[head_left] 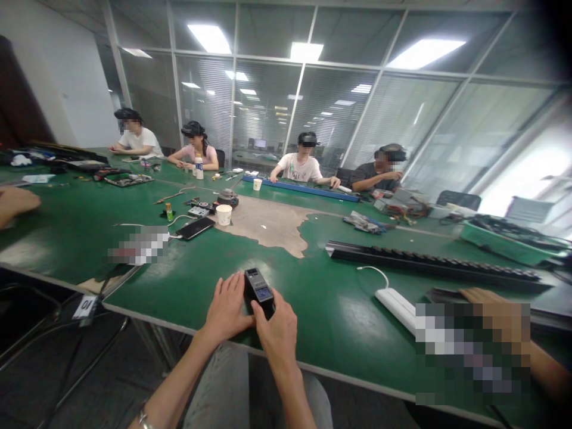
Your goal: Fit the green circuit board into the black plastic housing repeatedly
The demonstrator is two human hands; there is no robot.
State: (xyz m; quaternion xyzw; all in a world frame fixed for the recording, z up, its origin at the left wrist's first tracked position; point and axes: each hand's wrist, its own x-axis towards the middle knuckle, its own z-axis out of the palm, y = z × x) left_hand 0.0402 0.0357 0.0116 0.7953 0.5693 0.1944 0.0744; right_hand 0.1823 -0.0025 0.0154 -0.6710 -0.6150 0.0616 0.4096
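On the green table, close to its near edge, a small black oblong device (258, 287) with a bluish display and grey markings lies between my hands. My right hand (277, 325) grips its right side and near end, the thumb pressed along the near corner. Flat on the left, my left hand (227, 310) has its fingers stretched out along the device's left side, with the thumb pointing towards my right thumb. The near end of the device is partly hidden by my right hand.
A paper cup (224, 215), a black phone (195, 228) and a white power strip (397, 310) lie around on the green table (330, 316). Long black rails (429, 262) and a green basket (500, 241) are to the right. Several people sit around; a neighbour's hand (496, 304) reaches in at right.
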